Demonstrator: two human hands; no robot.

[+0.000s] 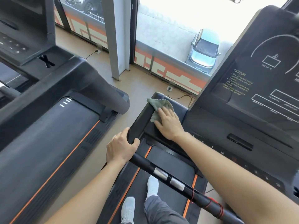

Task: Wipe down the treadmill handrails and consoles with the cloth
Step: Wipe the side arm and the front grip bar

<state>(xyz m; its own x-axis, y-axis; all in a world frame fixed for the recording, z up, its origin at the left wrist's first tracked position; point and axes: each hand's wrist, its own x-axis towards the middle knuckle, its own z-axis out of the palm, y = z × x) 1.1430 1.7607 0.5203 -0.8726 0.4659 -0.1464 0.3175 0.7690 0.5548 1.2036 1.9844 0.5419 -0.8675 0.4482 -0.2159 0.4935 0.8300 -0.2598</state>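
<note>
The crumpled green cloth [157,105] is pressed flat under the straight fingers of the right hand [168,123] on the smooth black left handrail [140,123], close to its outer edge. The handrail's near end is gripped by the left hand [121,147]. A narrow strip of tan floor [129,88] is left between this handrail and the neighbouring treadmill [56,126].
</note>
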